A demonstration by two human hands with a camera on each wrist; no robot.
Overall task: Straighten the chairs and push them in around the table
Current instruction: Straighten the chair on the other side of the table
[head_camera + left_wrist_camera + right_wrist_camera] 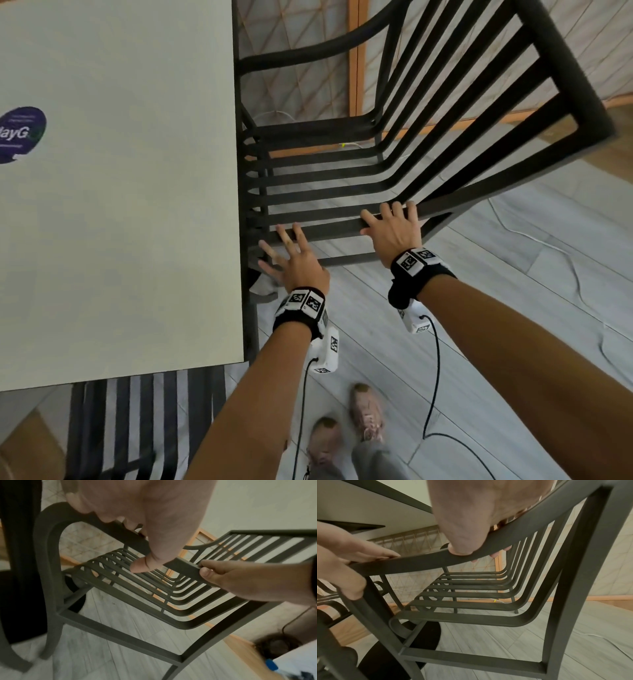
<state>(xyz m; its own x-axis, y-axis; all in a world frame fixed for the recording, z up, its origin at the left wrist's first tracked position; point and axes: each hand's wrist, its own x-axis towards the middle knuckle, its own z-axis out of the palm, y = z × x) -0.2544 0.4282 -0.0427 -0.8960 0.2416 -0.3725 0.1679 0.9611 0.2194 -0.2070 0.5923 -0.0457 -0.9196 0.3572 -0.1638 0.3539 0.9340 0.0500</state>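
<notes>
Right hand (pixel 394 229) wrapped over the near armrest (pixel 471 555) of the dark slatted chair (pixel 359 164), fingers (pixel 399 209) hooked over the top, thumb pressed against the near face in the right wrist view; a closed, pinching grip on the rail. Left hand (pixel 291 257) further forward on the same armrest, toward its front end, fingers spread in the head view yet apparently draped over the rail in the left wrist view, so loosely laid rather than clamped, as far as the blurred frame allows. Armrest running lengthwise from backrest (pixel 513 102) on the right to bench (pixel 120 205) on the left; both grips on that one line, left hand nearer the bench edge, right hand nearer the backrest. Chair seat facing the bench, front edge of the seat at or just under the bench edge, most of the seat still out. Coming push therefore along the armrest's long axis, leftward toward the bench. Second slatted chair (pixel 137 428) at the bench's near side
</notes>
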